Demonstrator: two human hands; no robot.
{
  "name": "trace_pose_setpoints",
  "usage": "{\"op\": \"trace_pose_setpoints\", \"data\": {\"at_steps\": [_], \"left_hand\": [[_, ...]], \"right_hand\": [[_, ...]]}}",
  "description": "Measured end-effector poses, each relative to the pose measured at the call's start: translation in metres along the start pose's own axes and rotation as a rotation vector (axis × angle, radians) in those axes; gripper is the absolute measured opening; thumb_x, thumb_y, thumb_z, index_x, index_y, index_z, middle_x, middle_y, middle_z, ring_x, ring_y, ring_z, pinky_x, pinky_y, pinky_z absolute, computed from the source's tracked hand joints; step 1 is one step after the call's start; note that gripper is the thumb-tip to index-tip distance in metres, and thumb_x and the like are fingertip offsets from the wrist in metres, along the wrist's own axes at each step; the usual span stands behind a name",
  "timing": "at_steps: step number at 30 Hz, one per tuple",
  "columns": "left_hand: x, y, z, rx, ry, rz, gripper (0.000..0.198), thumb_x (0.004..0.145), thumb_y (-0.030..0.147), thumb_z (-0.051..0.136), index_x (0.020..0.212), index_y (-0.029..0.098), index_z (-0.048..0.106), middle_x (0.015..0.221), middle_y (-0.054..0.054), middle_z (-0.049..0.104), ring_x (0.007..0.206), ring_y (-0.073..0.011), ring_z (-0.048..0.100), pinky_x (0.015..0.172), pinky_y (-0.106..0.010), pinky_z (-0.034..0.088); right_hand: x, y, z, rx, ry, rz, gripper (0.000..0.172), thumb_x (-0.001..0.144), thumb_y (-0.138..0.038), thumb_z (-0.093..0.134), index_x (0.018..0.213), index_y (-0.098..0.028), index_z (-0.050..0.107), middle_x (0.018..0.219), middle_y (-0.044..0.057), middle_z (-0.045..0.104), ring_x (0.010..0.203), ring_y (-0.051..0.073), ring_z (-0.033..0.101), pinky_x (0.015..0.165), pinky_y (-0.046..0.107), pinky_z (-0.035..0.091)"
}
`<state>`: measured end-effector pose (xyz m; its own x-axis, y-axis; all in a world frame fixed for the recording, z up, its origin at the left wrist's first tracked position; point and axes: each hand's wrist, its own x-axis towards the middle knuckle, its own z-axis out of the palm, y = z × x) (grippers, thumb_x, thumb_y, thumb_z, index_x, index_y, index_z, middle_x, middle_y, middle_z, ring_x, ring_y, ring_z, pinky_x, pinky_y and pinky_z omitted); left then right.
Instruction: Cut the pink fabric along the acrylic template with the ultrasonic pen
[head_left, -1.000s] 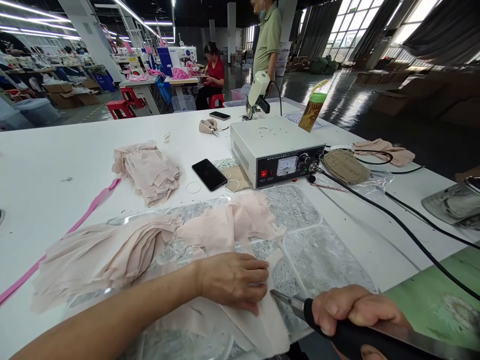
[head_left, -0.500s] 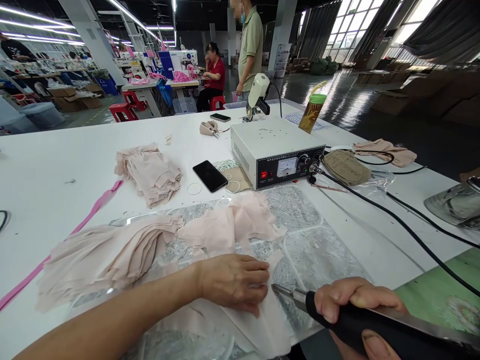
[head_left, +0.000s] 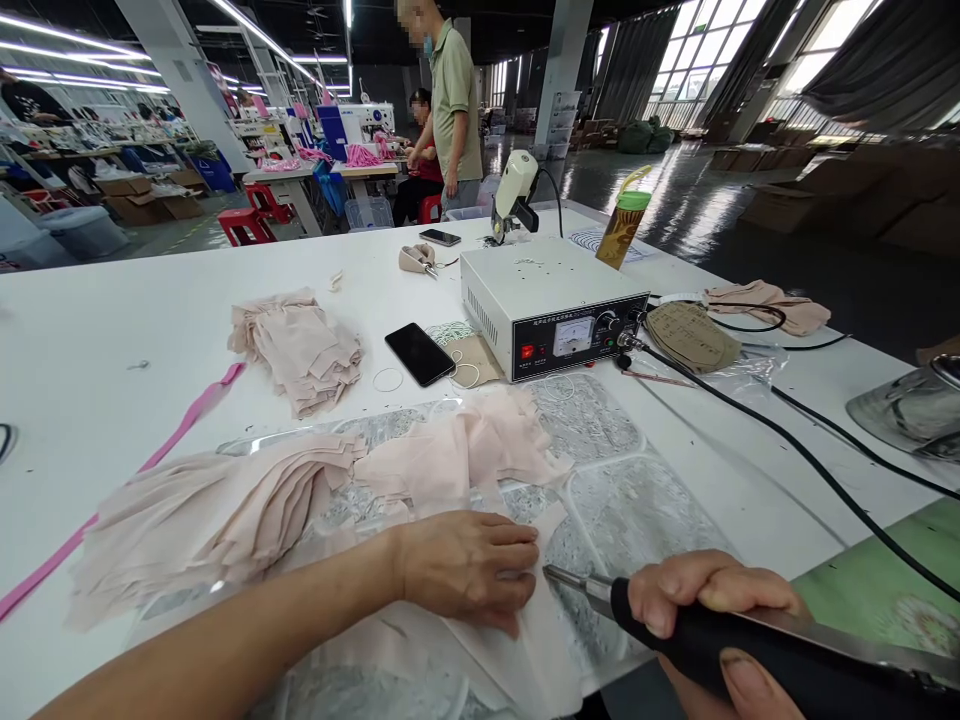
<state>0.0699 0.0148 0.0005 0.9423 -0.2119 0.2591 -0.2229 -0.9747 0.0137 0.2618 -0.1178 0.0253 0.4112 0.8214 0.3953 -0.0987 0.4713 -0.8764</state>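
My left hand (head_left: 469, 565), its fingers bent and close together, holds a thin pale-pink fabric piece (head_left: 551, 640) down on the grey marbled mat (head_left: 630, 500). In my right hand (head_left: 712, 610) is an ultrasonic handpiece (head_left: 675, 630) with a black grip, my fingers wrapped round it. Its slim metal tip points left and lies at the fabric's right edge, close to my left fingertips; contact cannot be made out. Beyond my left hand lies a bunched stack of pale-pink fabric (head_left: 465, 440). A fanned fabric stack (head_left: 217, 500) spreads over my left forearm's far side.
A control box (head_left: 555, 310) with a dial stands behind the mat, and a black cable (head_left: 787, 430) runs from it rightward. Nearby are a phone (head_left: 420, 353), another fabric pile (head_left: 296, 350), pink strip (head_left: 187, 415), snips (head_left: 418, 260), drink bottle (head_left: 624, 230) and glass jar (head_left: 907, 405). Co-workers are beyond.
My hands, the fabric and the handpiece stay almost where they were. In the background, the standing person in the green shirt has moved left and now partly covers the seated person in red.
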Motion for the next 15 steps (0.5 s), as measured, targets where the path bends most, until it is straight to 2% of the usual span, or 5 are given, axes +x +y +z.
{"op": "trace_pose_setpoints", "data": {"at_steps": [2,6,10,15], "left_hand": [[-0.0001,0.0003,0.0002,0.002,-0.008,-0.002,0.03,0.094,0.037,0.054,0.097,0.009,0.065,0.105,-0.014,0.065,0.112,-0.0251,0.058,0.102,-0.033,0.045],[0.0001,0.0011,-0.0002,0.02,-0.027,-0.025,0.03,0.096,0.038,0.051,0.098,0.012,0.065,0.106,-0.013,0.065,0.113,-0.0235,0.057,0.101,-0.031,0.045],[0.0003,0.0014,-0.0005,0.014,-0.015,-0.028,0.027,0.094,0.038,0.055,0.096,0.013,0.065,0.106,-0.013,0.066,0.112,-0.0234,0.058,0.098,-0.032,0.047],[0.0004,0.0012,-0.0005,-0.006,0.0,-0.029,0.026,0.093,0.037,0.056,0.095,0.012,0.065,0.106,-0.013,0.065,0.112,-0.0248,0.058,0.101,-0.032,0.044]], "right_hand": [[0.003,0.0008,0.0004,0.0,0.026,0.004,0.01,0.083,-0.034,0.062,0.085,-0.026,0.057,0.072,0.0,0.056,0.06,0.015,0.056,0.056,0.033,0.054],[0.0074,0.0033,0.0026,0.003,-0.008,-0.023,0.009,0.083,-0.033,0.061,0.085,-0.025,0.057,0.072,0.0,0.056,0.057,0.015,0.057,0.053,0.033,0.055],[0.0077,0.0069,0.0042,0.014,0.034,-0.029,0.009,0.083,-0.033,0.061,0.085,-0.025,0.057,0.073,0.0,0.054,0.056,0.014,0.056,0.052,0.033,0.056],[0.0101,0.0092,0.0013,0.0,-0.021,-0.042,0.005,0.085,-0.028,0.058,0.083,-0.025,0.056,0.073,0.001,0.055,0.056,0.014,0.057,0.052,0.033,0.056]]}}
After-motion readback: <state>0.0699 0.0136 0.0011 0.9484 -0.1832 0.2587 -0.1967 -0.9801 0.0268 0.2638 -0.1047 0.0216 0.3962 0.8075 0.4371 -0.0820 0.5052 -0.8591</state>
